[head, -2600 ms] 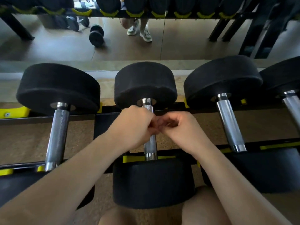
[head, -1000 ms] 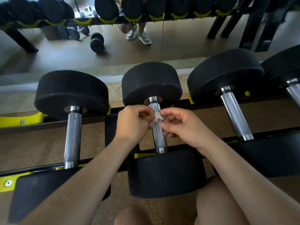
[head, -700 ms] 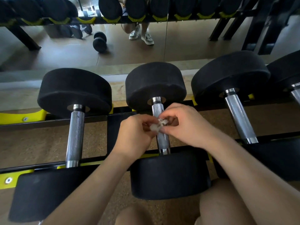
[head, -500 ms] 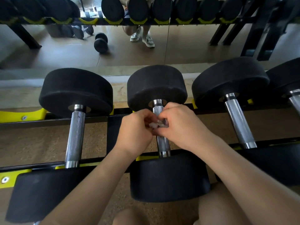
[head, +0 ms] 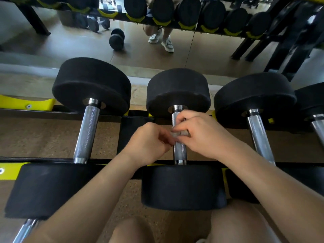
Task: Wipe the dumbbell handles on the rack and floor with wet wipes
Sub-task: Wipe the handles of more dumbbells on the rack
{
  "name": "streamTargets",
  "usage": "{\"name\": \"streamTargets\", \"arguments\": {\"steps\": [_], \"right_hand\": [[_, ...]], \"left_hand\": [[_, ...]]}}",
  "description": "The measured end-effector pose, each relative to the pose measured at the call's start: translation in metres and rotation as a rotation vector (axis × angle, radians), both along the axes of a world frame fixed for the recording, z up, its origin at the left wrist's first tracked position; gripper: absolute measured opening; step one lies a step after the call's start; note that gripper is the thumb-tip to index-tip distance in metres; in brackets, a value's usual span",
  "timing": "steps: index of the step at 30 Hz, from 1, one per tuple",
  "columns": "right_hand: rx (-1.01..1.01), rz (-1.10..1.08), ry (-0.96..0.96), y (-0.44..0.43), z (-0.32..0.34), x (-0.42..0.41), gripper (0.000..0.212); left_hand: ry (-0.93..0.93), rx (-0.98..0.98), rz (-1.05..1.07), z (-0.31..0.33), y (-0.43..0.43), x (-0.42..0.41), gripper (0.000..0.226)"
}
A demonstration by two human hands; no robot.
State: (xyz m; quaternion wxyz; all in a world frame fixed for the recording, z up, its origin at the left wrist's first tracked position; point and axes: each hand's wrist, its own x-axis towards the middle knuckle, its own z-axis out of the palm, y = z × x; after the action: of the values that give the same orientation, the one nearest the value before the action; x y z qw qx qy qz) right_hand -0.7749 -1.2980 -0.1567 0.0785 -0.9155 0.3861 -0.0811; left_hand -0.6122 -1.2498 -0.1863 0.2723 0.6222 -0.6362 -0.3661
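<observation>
We crouch at the rack (head: 43, 159), where the middle dumbbell (head: 178, 92) lies across both rails between the left dumbbell (head: 91, 85) and the right dumbbell (head: 254, 95). Our left hand (head: 149, 142) and right hand (head: 201, 135) meet over its handle (head: 180, 152). Each grip is clamped on the small crumpled wipe (head: 178, 133), pinched by curled fingertips at the bar's upper half. We cannot tell whether the wipe touches the metal.

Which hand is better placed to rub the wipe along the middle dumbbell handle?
Probably right. The right hand lies over the middle handle with the wipe at its fingertips; the left hand sits beside it, pinching the wipe's edge.
</observation>
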Motion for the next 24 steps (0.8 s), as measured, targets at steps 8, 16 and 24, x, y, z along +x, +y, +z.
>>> {"name": "streamTargets", "arguments": {"steps": [8, 16, 24], "right_hand": [[0.038, 0.001, -0.116, 0.010, -0.006, -0.008, 0.006], [0.115, -0.104, -0.122, 0.006, -0.004, -0.004, 0.010], [0.107, -0.119, -0.148, 0.004, -0.007, -0.001, 0.013]], "left_hand": [[-0.079, -0.065, -0.127, 0.025, 0.053, 0.007, 0.035], [-0.020, -0.246, -0.025, 0.016, 0.066, 0.004, 0.036], [0.092, -0.231, -0.008, 0.016, 0.070, 0.005, 0.039]]}}
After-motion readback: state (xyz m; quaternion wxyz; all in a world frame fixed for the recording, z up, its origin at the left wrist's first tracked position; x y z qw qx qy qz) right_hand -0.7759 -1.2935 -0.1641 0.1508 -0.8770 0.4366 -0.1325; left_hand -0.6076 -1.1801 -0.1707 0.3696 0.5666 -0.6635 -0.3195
